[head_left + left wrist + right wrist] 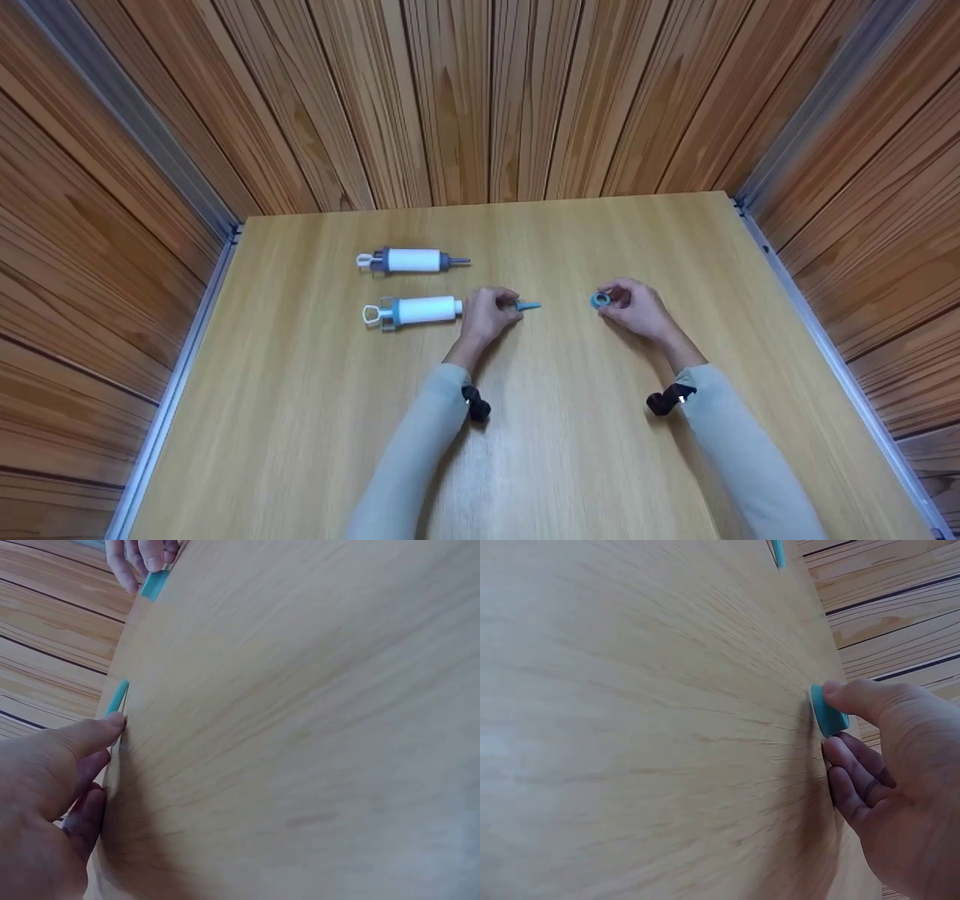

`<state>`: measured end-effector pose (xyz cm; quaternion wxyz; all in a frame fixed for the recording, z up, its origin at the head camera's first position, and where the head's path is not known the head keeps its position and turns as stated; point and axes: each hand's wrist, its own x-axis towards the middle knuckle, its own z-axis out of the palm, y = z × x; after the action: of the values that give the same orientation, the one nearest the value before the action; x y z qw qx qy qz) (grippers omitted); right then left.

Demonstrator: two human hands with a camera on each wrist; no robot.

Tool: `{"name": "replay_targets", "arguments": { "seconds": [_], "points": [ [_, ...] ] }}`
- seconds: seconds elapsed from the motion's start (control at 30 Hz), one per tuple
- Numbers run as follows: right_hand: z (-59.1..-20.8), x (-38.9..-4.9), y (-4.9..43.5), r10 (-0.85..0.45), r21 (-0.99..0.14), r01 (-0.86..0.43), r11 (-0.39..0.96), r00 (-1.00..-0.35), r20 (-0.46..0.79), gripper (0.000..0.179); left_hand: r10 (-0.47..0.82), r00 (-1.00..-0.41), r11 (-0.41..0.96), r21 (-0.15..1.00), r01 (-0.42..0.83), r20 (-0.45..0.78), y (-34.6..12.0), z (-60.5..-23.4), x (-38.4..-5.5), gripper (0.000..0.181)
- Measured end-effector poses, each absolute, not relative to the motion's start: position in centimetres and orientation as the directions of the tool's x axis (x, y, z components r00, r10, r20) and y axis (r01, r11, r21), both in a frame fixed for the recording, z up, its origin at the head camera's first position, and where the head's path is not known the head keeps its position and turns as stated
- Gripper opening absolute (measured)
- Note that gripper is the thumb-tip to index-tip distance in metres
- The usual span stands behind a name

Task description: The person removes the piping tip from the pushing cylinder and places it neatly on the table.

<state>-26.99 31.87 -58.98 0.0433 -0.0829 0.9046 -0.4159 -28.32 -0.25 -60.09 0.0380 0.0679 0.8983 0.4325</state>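
Observation:
My left hand (487,313) pinches a slim teal nozzle (529,305) low at the table; in the left wrist view the nozzle (117,697) pokes out past the thumb. Just left of this hand lies a syringe (427,309) with a white barrel, a teal collar and a white ring handle, its right end bare white. Farther to the right, my right hand (636,307) holds a teal ring-shaped cap (600,299) between thumb and fingers. The right wrist view shows that cap (829,709) on its side, close against the tabletop.
A second syringe (414,260), with dark grey ends and a grey nozzle, lies behind the teal one. The wooden table (300,420) is bordered by metal rails (187,360) and wood-plank walls (457,105) at the back and both sides.

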Motion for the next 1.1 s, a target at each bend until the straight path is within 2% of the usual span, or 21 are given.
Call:
{"name": "replay_targets", "arguments": {
  "seconds": [0.6, 0.93, 1.1],
  "points": [
    [-58.5, -27.3, 32.0, -0.195, -0.784, -0.082, 0.615, -0.98, -0.051, 0.045, 0.163, -0.986, 0.557, 0.828, 0.061, -0.037, -0.9, -59.4, -28.2, 0.04],
    [-56.8, -27.5, 32.0, -0.195, -0.785, -0.084, 0.614, -0.98, -0.048, 0.05, 0.185, -0.983, 0.482, 0.871, 0.089, -0.003, -1.5, -56.7, -29.0, 0.042],
    [-56.4, -27.4, 32.0, -0.184, -0.775, -0.075, 0.628, -0.981, -0.054, 0.051, 0.168, -0.986, 0.52, 0.849, 0.093, 0.005, -2.6, -55.5, -29.6, 0.043]
  ]
}}
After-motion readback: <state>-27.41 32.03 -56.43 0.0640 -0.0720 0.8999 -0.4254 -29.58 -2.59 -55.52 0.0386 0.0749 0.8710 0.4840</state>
